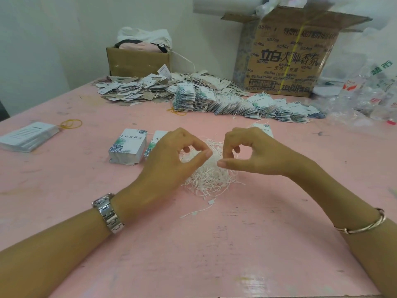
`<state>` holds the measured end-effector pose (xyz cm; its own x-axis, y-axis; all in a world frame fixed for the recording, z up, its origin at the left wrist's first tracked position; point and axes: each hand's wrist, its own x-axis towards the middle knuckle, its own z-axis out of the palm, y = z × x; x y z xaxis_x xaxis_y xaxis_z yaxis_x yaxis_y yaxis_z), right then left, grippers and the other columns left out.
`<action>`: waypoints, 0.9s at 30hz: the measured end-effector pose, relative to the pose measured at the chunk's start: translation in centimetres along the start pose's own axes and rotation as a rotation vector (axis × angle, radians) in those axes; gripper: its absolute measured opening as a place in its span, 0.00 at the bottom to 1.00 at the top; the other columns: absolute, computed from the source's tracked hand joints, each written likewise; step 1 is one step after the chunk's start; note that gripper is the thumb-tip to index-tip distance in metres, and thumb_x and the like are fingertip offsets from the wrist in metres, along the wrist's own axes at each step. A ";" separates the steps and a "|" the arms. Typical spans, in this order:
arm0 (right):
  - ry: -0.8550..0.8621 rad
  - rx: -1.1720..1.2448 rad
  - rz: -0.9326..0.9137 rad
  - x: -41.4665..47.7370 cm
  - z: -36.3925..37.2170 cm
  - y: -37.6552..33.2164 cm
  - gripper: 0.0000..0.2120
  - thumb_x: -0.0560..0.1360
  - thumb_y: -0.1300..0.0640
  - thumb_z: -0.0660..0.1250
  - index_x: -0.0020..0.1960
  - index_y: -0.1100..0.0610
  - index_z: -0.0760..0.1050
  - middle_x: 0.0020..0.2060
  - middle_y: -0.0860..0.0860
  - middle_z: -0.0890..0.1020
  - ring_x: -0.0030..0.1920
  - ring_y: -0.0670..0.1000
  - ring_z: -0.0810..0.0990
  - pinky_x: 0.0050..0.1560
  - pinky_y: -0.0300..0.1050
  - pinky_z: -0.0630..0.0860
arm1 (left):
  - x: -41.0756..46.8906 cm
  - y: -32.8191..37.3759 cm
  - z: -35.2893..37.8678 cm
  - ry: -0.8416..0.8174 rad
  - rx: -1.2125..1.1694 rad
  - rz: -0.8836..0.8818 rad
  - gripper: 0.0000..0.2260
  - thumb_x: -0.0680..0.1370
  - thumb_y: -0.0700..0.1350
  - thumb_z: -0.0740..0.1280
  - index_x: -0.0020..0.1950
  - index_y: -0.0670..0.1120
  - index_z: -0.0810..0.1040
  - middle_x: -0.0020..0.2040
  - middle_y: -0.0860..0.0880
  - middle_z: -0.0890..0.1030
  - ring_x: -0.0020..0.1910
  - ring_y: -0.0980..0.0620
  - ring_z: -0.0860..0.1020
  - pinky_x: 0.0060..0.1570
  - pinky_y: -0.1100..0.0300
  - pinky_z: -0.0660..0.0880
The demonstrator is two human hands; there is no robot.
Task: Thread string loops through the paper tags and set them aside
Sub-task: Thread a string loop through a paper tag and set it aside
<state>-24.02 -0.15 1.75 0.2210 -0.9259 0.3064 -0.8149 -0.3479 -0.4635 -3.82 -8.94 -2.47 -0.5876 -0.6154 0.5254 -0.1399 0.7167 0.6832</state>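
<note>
A tangled pile of white string loops (211,179) lies on the pink table (236,244) between my hands. My left hand (171,155) hovers over the pile's left side, its thumb and index finger pinching strings at the top. My right hand (255,153) is at the pile's right side, fingers curled and thumb pointing left into the strings; whether it pinches one is unclear. A stack of leaf-printed paper tags (127,147) stands left of my left hand. A second stack (158,136) is half hidden behind it. One tag (262,127) peeks out behind my right hand.
Rows of strung tags (240,104) and a loose heap of grey tags (133,89) fill the back. Behind them are a small box (137,61), a large box (287,57) and plastic bags (365,97). White cards (28,136) and a rubber band (71,123) lie left.
</note>
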 end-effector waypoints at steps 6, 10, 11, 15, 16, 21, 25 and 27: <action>-0.112 -0.045 0.089 0.0 -0.2 0.1 0.05 0.72 0.54 0.75 0.39 0.52 0.82 0.37 0.47 0.81 0.41 0.49 0.75 0.46 0.52 0.74 | -0.2 0.0 0.3 -0.066 0.032 0.002 0.04 0.76 0.55 0.70 0.49 0.58 0.83 0.49 0.57 0.78 0.52 0.56 0.74 0.48 0.69 0.66; -0.050 0.078 0.075 0.0 -0.2 -0.1 0.05 0.72 0.54 0.74 0.41 0.55 0.84 0.36 0.46 0.81 0.38 0.47 0.73 0.44 0.47 0.73 | -0.1 0.1 0.4 -0.110 0.019 0.002 0.08 0.75 0.57 0.69 0.51 0.58 0.84 0.49 0.57 0.77 0.52 0.56 0.74 0.48 0.64 0.67; -0.027 0.100 0.062 0.1 -0.3 -0.3 0.06 0.72 0.52 0.73 0.42 0.55 0.84 0.36 0.46 0.81 0.38 0.47 0.73 0.43 0.48 0.72 | -0.2 0.1 0.4 -0.121 0.008 0.009 0.09 0.74 0.58 0.69 0.51 0.58 0.84 0.48 0.57 0.77 0.52 0.56 0.74 0.47 0.65 0.66; 0.084 0.132 0.032 0.2 -0.2 -0.5 0.07 0.73 0.53 0.72 0.42 0.56 0.83 0.35 0.48 0.80 0.37 0.50 0.72 0.40 0.48 0.69 | -0.2 0.4 0.4 -0.096 -0.057 0.020 0.08 0.75 0.54 0.71 0.51 0.55 0.85 0.48 0.55 0.78 0.49 0.57 0.75 0.45 0.71 0.65; 0.106 0.145 0.031 0.2 -0.1 -0.5 0.06 0.74 0.54 0.71 0.43 0.56 0.83 0.35 0.48 0.80 0.36 0.50 0.71 0.39 0.45 0.67 | -0.1 0.4 0.4 -0.068 -0.069 0.017 0.06 0.75 0.52 0.72 0.50 0.54 0.85 0.47 0.54 0.78 0.48 0.57 0.75 0.44 0.72 0.65; 0.123 0.318 0.054 0.3 0.2 -0.9 0.07 0.76 0.53 0.70 0.45 0.57 0.82 0.39 0.59 0.80 0.33 0.60 0.66 0.36 0.49 0.63 | 0.1 0.8 0.2 -0.008 -0.136 0.010 0.04 0.74 0.50 0.73 0.46 0.53 0.84 0.47 0.54 0.80 0.47 0.57 0.76 0.43 0.69 0.66; 0.101 0.443 0.071 0.3 0.3 -1.2 0.07 0.76 0.53 0.70 0.44 0.56 0.81 0.40 0.67 0.75 0.37 0.65 0.67 0.41 0.54 0.64 | 0.2 1.0 0.0 0.033 -0.180 0.045 0.03 0.76 0.47 0.72 0.44 0.53 0.80 0.46 0.56 0.80 0.46 0.56 0.77 0.44 0.64 0.67; 0.068 0.504 0.096 0.3 0.3 -1.1 0.05 0.75 0.55 0.69 0.42 0.55 0.80 0.38 0.60 0.76 0.39 0.59 0.69 0.45 0.53 0.67 | 0.3 1.2 -0.2 0.088 -0.194 0.070 0.03 0.77 0.47 0.71 0.44 0.52 0.79 0.44 0.58 0.80 0.44 0.59 0.77 0.44 0.65 0.67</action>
<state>-22.93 -0.13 2.11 0.1085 -0.9513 0.2886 -0.4666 -0.3051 -0.8302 -4.04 -8.33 -1.41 -0.5174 -0.5990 0.6112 0.0595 0.6873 0.7239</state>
